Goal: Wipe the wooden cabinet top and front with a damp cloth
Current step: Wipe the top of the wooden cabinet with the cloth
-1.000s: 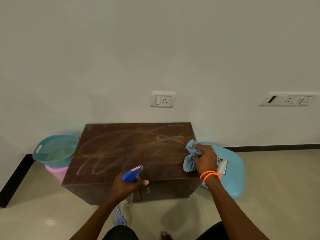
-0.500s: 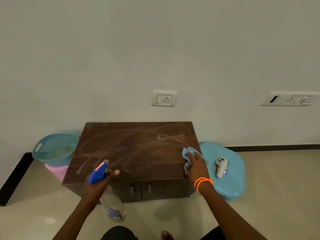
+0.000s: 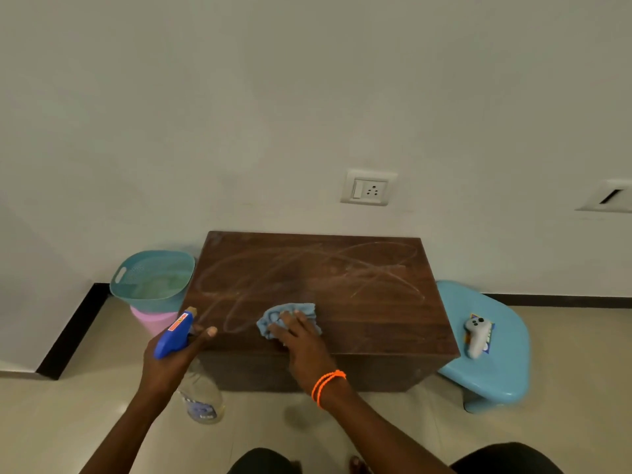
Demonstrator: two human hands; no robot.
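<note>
A dark wooden cabinet (image 3: 321,295) is seen standing on the tiled floor against the wall, its top marked with pale looping streaks. A crumpled blue cloth (image 3: 289,318) is pressed flat onto the cabinet top, near the front edge and left of its middle, by the right hand (image 3: 301,340), whose fingers are spread over the cloth; an orange band (image 3: 326,384) is worn at that wrist. At the cabinet's front left corner, off its edge, a spray bottle (image 3: 201,398) with a blue trigger head is gripped by the left hand (image 3: 171,360), the fingers wrapped around its neck and the thumb stretched out toward the cabinet. A teal basket (image 3: 150,275) is stacked on a pink tub (image 3: 150,318) just beside the cabinet's left side. A light blue stool (image 3: 506,378) stands touching or nearly touching the cabinet's right side, with a white controller (image 3: 475,336) lying on it. A wall socket (image 3: 369,188) is mounted above the cabinet
</note>
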